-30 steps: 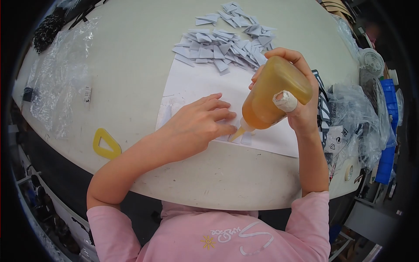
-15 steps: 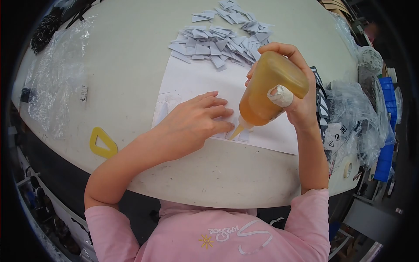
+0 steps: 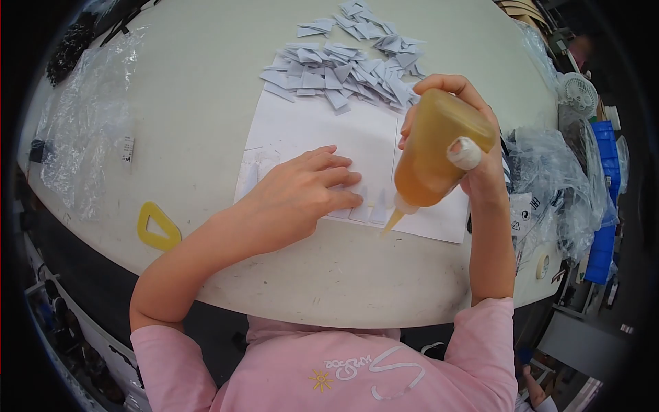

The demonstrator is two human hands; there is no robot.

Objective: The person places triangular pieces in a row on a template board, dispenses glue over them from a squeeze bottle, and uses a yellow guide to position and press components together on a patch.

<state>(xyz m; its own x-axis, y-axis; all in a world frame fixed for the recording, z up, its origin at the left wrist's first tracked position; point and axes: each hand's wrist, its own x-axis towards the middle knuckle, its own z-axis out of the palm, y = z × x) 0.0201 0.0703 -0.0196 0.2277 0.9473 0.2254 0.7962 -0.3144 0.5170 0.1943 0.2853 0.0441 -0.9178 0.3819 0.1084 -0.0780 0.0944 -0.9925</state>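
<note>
My right hand [image 3: 480, 165], its thumb wrapped in white tape, grips an amber squeeze bottle [image 3: 439, 154]. The bottle is tilted with its thin nozzle pointing down, near the front edge of a white paper sheet [image 3: 371, 147]. My left hand [image 3: 309, 185] lies flat on the sheet with its fingers spread. Small pale pieces [image 3: 378, 207] stand in a row on the sheet, between the left fingertips and the nozzle. A heap of grey-white cut pieces [image 3: 343, 72] covers the sheet's far edge.
A yellow ring-shaped piece [image 3: 158, 226] lies at the left front. Clear plastic film [image 3: 89, 130] is spread at the left. More plastic bags [image 3: 556, 185], a blue bin [image 3: 604, 206], a small fan [image 3: 579, 94] and a tape roll [image 3: 542, 266] are on the right.
The bottle in my right hand has moved right and its nozzle has come away from the small pieces towards the sheet's front edge. My left hand keeps its place on the sheet.
</note>
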